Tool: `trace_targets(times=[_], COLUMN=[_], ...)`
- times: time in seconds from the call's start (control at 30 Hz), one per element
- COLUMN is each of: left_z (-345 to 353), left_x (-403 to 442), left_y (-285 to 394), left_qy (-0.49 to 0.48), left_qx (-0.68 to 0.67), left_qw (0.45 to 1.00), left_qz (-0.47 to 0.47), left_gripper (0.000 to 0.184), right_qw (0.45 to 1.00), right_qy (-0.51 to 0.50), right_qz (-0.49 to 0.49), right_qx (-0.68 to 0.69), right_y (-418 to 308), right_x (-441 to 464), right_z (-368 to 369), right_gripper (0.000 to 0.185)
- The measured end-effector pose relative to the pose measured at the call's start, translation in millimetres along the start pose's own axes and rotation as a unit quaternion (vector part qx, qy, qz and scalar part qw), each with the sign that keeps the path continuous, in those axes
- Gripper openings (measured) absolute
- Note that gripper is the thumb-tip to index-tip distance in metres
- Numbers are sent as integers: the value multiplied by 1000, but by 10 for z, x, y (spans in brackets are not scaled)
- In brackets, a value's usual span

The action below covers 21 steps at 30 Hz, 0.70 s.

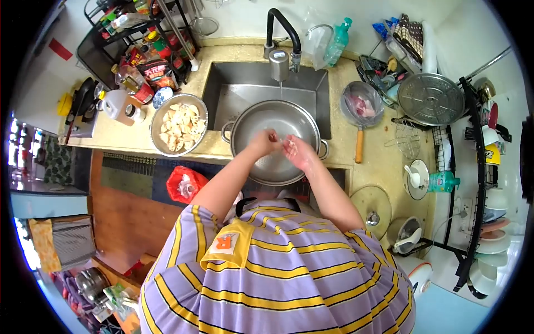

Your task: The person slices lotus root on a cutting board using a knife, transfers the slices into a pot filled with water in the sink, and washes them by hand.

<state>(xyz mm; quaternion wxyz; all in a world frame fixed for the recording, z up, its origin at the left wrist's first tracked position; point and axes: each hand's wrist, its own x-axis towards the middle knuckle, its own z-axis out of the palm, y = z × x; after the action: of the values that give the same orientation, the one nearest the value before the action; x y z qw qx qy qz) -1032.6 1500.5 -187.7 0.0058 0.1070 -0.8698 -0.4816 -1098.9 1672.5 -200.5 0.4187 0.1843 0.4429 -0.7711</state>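
A large metal pot [245,125] with two side handles rests at the sink's front edge, under the tap's thin stream. Above its middle, my left hand [266,142] has its fingers curled in; whatever they hold, if anything, is hidden. Close beside it, my right hand [300,152] is turned palm up, fingers loosely apart and wet-looking, with a whitish shine near the fingertips that I cannot make out. Left of the pot stands a metal bowl [156,133] of pale cut pieces [181,125].
The black tap [271,28] arches over the metal sink [222,92]. A strainer [346,103] with pinkish meat and a wooden handle lies on the right counter, near a glass lid [364,197]. A red bag [173,183] sits below the counter at left. Bottles crowd the back left.
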Motion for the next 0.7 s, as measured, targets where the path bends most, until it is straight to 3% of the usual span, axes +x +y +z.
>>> trace_targets(times=[0.13,0.27,0.3,0.43,0.47,0.53,0.57,0.63,0.7], left_z=[-393,-643,-710,-980,-1019,-1064,-1049,-895,-676], left_x=[-228,-324,-351,-355,-362,-390,-390,-314,-227], left_y=[532,764,767,652,615,533,450,222,22], left_qy=[-14,-29,-7,88,109,148,157,86,44], left_qx=[-44,-75,47,120,87,18,66,108,176], left_qw=[997,994,990,943,958,977,975,982,970], left_qz=[55,72,131,297,249,150,139,130,162], left_gripper=[17,13,18,20,19,19,20,29,45], right_qw=[994,988,988,996,997,977,959,918,910], right_qy=[-79,-144,-144,-84,-55,-88,-106,-148,-188], right_qz=[61,-33,-17,30,-12,-127,-183,-267,-264], right_qx=[52,47,58,14,-51,-149,-192,-254,-259], right_y=[78,113,107,-162,-320,-590,-708,-922,-1015], right_x=[-135,-91,-51,-62,-321,-664,-877,-1233,-1370], right_z=[290,446,459,450,645,893,1053,1322,1436], right_gripper=[28,26,26,33,36,32,31,27,27])
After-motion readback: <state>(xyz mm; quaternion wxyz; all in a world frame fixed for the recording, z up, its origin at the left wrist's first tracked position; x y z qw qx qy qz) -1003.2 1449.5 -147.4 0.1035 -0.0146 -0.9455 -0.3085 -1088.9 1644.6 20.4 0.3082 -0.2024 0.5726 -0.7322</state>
